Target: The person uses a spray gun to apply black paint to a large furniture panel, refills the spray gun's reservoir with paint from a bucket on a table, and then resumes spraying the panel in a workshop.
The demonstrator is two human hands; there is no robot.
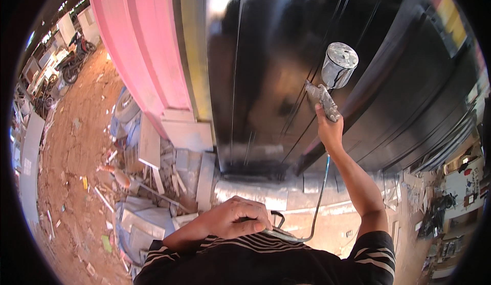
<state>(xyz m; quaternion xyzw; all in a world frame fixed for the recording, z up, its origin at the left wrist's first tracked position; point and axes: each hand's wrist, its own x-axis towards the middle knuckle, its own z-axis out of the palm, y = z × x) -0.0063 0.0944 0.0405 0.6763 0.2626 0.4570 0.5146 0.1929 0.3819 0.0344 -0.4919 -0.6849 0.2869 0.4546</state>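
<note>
Black panelling [266,80] spans twelve to three o'clock in the head view. At two o'clock, the right hand [331,130] grasps the gun [327,103]; at six, the left hand's fingers [250,227] curl, apparently around the hose [320,198]. Spraying seems in hand; the next pass calls for steady spacing. Count: one gun, one cup [340,65], one hose, two hands.

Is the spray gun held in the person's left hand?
No, the right hand grips the spray gun, while the left hand is lower, near the striped shirt.
</note>
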